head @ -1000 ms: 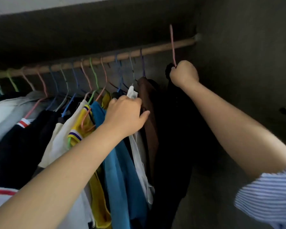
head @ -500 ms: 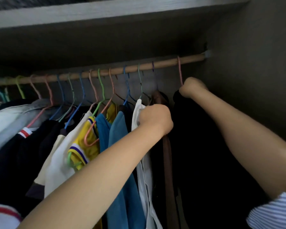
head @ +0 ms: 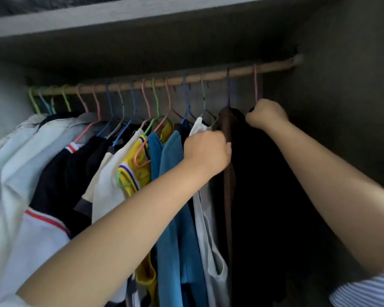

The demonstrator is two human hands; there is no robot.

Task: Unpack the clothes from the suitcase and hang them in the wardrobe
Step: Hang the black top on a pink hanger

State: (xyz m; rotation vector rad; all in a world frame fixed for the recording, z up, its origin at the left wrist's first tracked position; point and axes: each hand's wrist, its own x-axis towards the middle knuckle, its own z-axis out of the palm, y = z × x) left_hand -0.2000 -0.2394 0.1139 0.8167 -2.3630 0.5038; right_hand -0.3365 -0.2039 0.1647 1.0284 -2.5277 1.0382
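On the wooden rail (head: 273,68), the pink hanger (head: 255,85) hooks directly above the right hand (head: 265,115), whose grip pinches its neck, black garment (head: 273,196) hanging below.

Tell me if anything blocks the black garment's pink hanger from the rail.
Nothing visible does. The pink hanger already hooks over the rail, right of the other hangers. The right hand grips its base above the black garment; the left hand holds neighbouring clothes aside.

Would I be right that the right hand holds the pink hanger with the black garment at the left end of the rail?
Not quite: in the head view the right hand holds the pink hanger with the black garment near the right end of the rail.
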